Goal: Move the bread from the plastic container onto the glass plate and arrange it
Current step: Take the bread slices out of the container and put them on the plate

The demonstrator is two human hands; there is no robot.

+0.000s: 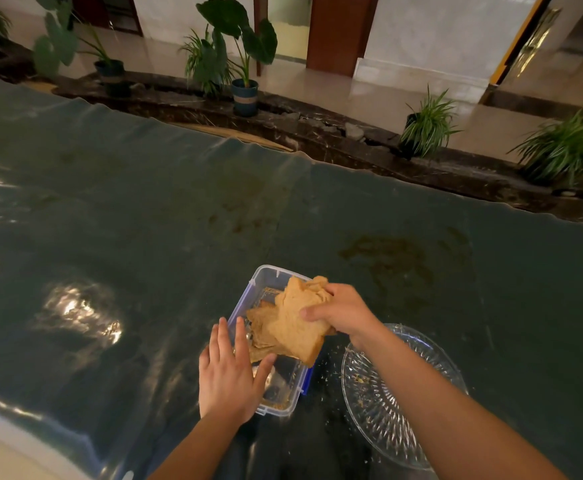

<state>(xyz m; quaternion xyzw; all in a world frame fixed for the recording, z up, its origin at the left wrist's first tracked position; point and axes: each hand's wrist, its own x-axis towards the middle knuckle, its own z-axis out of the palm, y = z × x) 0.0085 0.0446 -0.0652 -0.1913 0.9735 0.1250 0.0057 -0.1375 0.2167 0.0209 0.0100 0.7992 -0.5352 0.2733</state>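
A clear plastic container point(268, 281) with blue clips sits on the dark table in front of me. My right hand point(343, 311) grips a stack of tan bread slices point(292, 327) and holds it above the container. Flat against the container's near left side rests my left hand point(229, 370), fingers spread, thumb on the rim. To the right of the container lies a cut-glass plate point(373, 403) holding only crumbs; my right forearm crosses over it.
The table point(144, 237) wears a shiny dark green plastic cover with stains and scattered crumbs. Its far edge runs diagonally across the view. Beyond it stand potted plants point(245, 91) along a dark stone ledge.
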